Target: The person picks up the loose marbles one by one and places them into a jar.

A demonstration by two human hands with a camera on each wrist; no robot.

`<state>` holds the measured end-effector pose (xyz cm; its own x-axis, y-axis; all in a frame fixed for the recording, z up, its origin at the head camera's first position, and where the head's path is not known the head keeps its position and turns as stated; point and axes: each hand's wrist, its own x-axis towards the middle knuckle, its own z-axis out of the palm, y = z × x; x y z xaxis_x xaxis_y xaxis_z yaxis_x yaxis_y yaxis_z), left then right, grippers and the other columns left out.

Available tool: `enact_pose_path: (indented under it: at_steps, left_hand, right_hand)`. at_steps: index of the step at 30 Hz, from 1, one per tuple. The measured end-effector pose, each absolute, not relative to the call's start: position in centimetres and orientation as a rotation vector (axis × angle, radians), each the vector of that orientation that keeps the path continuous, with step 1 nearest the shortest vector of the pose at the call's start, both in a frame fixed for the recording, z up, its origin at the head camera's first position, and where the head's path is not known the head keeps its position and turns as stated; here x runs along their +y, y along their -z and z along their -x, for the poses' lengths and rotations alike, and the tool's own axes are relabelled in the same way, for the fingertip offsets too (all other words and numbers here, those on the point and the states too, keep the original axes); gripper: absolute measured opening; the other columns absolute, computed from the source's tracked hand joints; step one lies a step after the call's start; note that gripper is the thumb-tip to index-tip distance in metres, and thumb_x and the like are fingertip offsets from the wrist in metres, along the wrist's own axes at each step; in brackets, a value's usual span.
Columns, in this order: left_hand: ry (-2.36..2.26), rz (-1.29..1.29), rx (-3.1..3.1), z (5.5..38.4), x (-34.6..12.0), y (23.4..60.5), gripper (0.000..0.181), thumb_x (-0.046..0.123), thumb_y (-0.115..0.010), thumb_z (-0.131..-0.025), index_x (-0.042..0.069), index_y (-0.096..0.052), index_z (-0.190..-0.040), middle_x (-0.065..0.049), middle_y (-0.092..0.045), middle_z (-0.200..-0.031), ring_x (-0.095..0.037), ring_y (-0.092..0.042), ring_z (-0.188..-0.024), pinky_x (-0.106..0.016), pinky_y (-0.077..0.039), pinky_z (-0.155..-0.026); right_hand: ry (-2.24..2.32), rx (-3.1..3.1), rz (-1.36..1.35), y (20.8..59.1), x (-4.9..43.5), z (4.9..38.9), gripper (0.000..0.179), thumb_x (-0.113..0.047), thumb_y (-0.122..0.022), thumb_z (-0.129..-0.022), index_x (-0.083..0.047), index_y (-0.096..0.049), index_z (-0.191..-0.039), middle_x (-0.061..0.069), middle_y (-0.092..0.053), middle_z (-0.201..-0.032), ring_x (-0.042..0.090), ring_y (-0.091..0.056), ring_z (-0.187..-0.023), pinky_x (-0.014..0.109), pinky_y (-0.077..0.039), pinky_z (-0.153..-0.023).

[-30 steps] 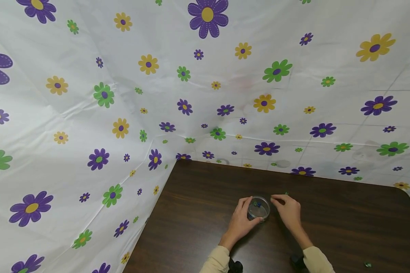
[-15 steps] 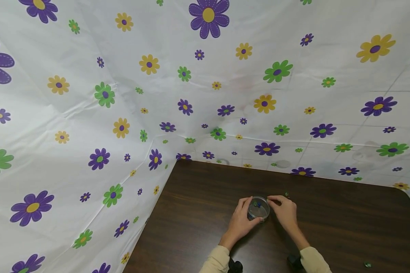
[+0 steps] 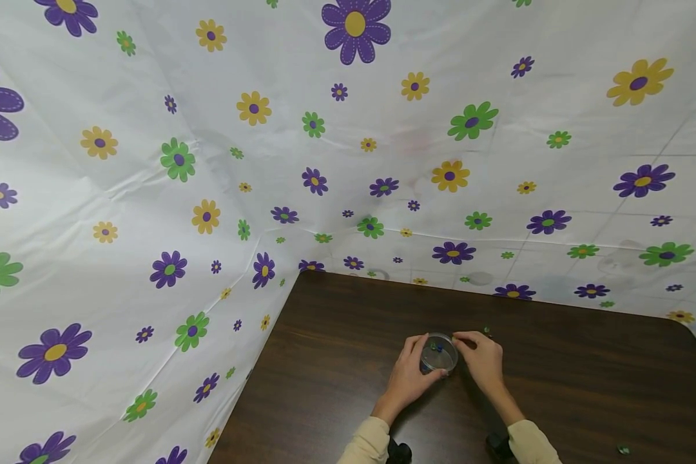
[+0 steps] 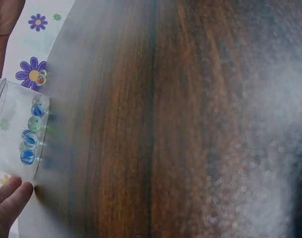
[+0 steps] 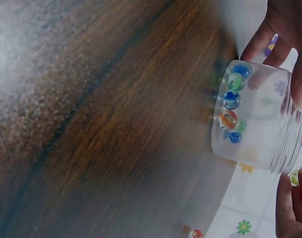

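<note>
The right hand (image 3: 483, 361), fingers (image 5: 284, 206) pinching a marble (image 5: 294, 178), has neared the jar (image 5: 262, 126) the left hand (image 3: 408, 372) grips, bringing marble beside rim

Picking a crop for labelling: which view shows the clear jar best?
Right wrist: it shows the jar side-on, nearly whole, with rim and the marbles inside. Left wrist shows its side, cut off by the frame. Head shows it small, from above, in the left hand.

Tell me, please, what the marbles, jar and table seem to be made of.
Marbles: probably glass, shiny, with coloured swirls inside. Jar: clear, smooth plastic or glass, since the marbles show through. Table: wood or wood-look laminate, brown streaky grain, soft sheen.
</note>
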<state>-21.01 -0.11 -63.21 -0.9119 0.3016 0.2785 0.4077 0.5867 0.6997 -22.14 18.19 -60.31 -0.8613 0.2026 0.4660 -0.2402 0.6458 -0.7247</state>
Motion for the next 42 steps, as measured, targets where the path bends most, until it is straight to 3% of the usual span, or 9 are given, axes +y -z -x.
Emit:
enact_pose_path:
  at_steps: [29,39,42]
  left_hand:
    - [1.255,0.618,-2.668,20.9,-0.2,63.2,0.077,0.042,-0.078,-0.094,0.014,-0.044,-0.157,0.0,-0.047,-0.144,-0.017,-0.055,-0.124,-0.037,-0.051,-0.098]
    - [1.25,0.627,-2.657,21.0,-0.3,63.4,0.077,0.04,-0.078,-0.094,0.012,-0.045,-0.157,-0.001,-0.048,-0.144,-0.017,-0.055,-0.124,-0.037,-0.051,-0.098]
    - [1.244,0.63,-2.651,21.0,-0.3,63.4,0.077,0.039,-0.079,-0.093,0.011,-0.045,-0.156,-0.001,-0.048,-0.144,-0.018,-0.056,-0.124,-0.037,-0.051,-0.097]
  right_hand:
    - [-1.167,-2.353,-0.082,59.9,17.3,21.9,0.013,0.002,-0.085,-0.082,-0.003,-0.082,-0.094,0.008,-0.078,-0.091,0.033,-0.074,-0.088,0.002,-0.037,-0.075]
    - [-1.175,-2.334,-0.154,60.1,16.9,21.8,0.015,0.006,-0.085,-0.079,-0.002,-0.081,-0.091,0.006,-0.077,-0.089,0.015,-0.071,-0.08,0.004,-0.043,-0.071]
    - [-1.176,-2.326,-0.19,60.1,16.8,21.7,0.015,0.008,-0.085,-0.079,-0.001,-0.081,-0.091,0.007,-0.077,-0.089,0.017,-0.072,-0.079,0.004,-0.045,-0.071]
